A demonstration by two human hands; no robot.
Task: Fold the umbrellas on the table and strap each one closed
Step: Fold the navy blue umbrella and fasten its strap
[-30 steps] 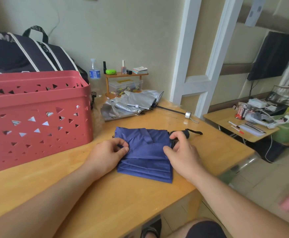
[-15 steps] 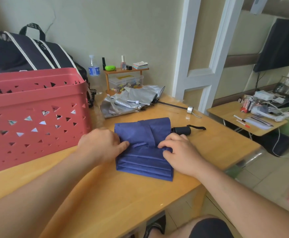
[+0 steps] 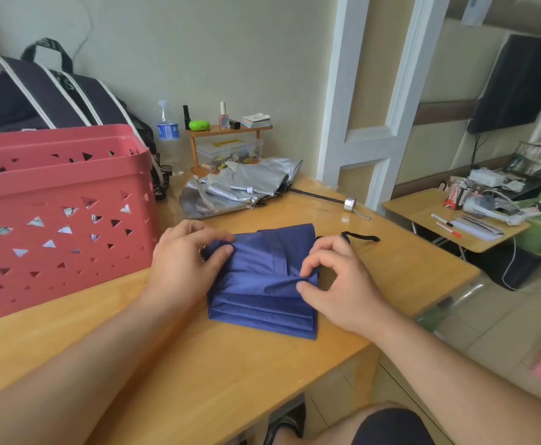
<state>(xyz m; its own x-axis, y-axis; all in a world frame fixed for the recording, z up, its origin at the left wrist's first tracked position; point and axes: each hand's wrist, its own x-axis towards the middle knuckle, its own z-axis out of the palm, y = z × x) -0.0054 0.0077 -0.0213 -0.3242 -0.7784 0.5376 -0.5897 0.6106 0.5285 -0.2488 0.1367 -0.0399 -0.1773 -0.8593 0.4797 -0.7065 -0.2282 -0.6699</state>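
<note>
Pleating the blue umbrella [image 3: 262, 281]
Left hand [image 3: 187, 261] pinches one canopy end, right hand [image 3: 336, 284] the other; keep pleats stacked flat between them.

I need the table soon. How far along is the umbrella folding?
Nothing is strapped yet. The blue umbrella lies flat in pleats, and the left hand and right hand are both pinching its cloth, so folding is in hand. Rolling and strapping it remain. The silver umbrella behind lies loose with its shaft extended, untouched.
</note>
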